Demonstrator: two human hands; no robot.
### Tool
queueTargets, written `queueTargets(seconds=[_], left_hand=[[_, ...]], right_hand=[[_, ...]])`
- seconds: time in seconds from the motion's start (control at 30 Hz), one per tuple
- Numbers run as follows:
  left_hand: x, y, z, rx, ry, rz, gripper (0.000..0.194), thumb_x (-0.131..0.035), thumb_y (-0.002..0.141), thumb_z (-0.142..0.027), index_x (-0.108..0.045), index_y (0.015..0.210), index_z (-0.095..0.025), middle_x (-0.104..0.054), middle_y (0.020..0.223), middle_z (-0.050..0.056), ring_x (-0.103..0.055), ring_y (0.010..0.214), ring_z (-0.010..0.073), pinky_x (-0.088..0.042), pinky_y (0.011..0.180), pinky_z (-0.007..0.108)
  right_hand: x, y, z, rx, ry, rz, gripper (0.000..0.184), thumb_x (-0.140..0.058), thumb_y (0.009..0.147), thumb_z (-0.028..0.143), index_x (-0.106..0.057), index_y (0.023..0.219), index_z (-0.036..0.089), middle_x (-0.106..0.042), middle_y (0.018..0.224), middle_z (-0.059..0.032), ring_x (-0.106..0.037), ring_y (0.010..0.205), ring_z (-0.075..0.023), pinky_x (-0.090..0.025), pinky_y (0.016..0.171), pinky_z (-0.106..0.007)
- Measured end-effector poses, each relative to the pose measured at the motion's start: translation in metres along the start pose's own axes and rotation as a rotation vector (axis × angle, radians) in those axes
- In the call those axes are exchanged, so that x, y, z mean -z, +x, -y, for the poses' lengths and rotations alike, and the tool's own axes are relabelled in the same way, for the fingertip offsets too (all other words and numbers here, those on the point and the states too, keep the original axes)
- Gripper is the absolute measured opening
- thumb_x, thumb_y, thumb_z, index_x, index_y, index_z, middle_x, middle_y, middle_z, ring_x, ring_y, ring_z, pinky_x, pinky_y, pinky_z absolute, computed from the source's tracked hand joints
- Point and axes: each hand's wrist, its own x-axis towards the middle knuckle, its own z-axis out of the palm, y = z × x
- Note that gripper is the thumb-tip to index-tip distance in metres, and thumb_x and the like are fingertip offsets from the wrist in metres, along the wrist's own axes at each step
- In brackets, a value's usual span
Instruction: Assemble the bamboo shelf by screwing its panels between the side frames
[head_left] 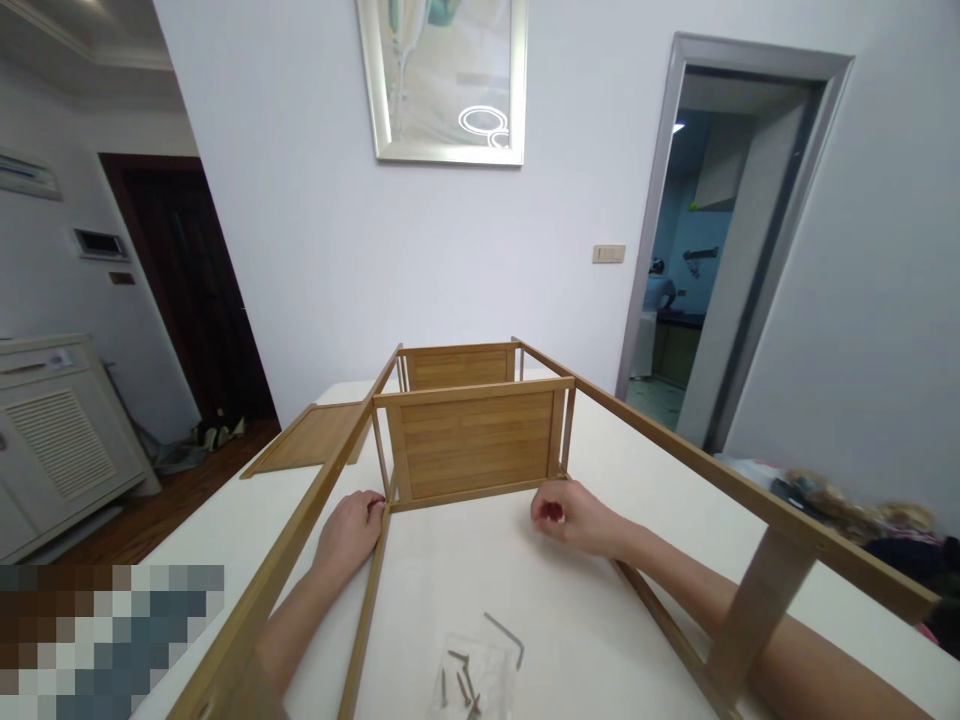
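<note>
A wooden shelf frame lies on its side on the white table, its long rails running toward me. An upright wooden panel spans the frame between its rails. My left hand is closed at the panel's lower left corner, its fingers against the lower rail. At the lower right corner my right hand is closed, thumb and fingers curled together; anything inside them is hidden. Nearer to me, a bent hex key lies beside a clear plastic bag with several screws.
A second panel crosses the frame's far end. A loose wooden panel lies on the table at the left. The wall rises behind the table, with a doorway at right. Piled items stand beyond the right edge.
</note>
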Motion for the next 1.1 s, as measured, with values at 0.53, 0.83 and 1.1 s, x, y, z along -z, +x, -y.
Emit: queueTargets(seconds=[0.53,0.83,1.1], left_hand=[[0.034,-0.067,-0.114,-0.326,-0.427,0.763,0.022,-0.072,0.059,-0.029,-0.075,0.079,-0.020,-0.063,0.073,-0.001,-0.054,0.065,0.0131,-0.038,0.057,0.022],[0.021,-0.069,-0.116,-0.285,-0.387,0.717,0.017,-0.060,0.065,-0.024,-0.072,0.075,-0.017,-0.063,0.063,-0.001,-0.053,0.059,0.0123,-0.037,0.054,0.022],[0.017,-0.069,-0.121,-0.304,-0.361,0.671,0.019,-0.056,0.068,-0.024,-0.072,0.076,-0.017,-0.064,0.065,-0.001,-0.054,0.060,0.0124,-0.037,0.056,0.022]], right_hand=[[-0.032,-0.011,0.024,0.074,0.215,0.396,0.039,-0.082,0.060,0.050,-0.074,0.081,0.018,-0.066,0.077,-0.0006,-0.053,0.067,-0.0120,-0.041,0.058,-0.022],[-0.034,-0.011,0.024,0.101,0.247,0.385,0.040,-0.083,0.060,0.050,-0.075,0.084,0.018,-0.064,0.078,-0.0009,-0.053,0.069,-0.0128,-0.041,0.061,-0.023],[-0.033,-0.012,0.026,0.210,0.249,0.398,0.042,-0.078,0.066,0.056,-0.078,0.092,0.022,-0.064,0.083,-0.0030,-0.056,0.079,-0.0156,-0.044,0.071,-0.025]])
